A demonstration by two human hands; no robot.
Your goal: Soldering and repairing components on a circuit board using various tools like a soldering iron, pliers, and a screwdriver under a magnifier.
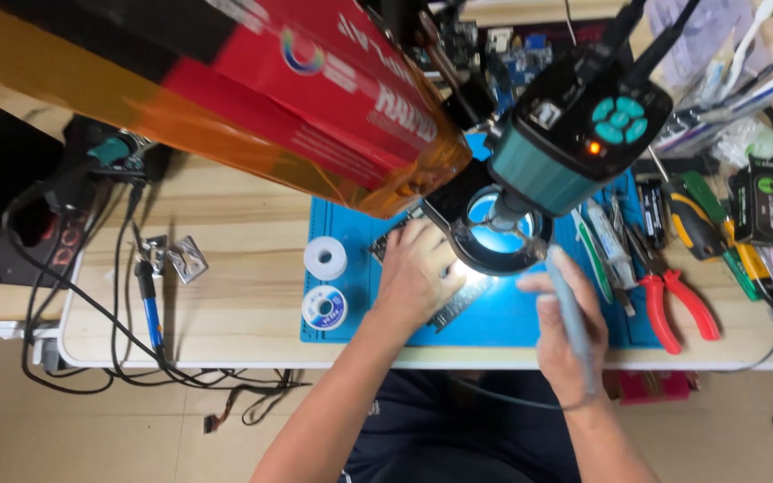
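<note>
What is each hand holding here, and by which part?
Right hand grips a grey pen-shaped tool around its shaft. Left hand lies flat on a circuit board, holding nothing.

I see two solder spools [325, 283] lying left on the blue mat [503, 324], red-handled pliers [680, 307] at its right edge, and a red-and-orange box [252, 98] above my bench.

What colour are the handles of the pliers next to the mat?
The pliers have red handles, seen in the head view.
</note>
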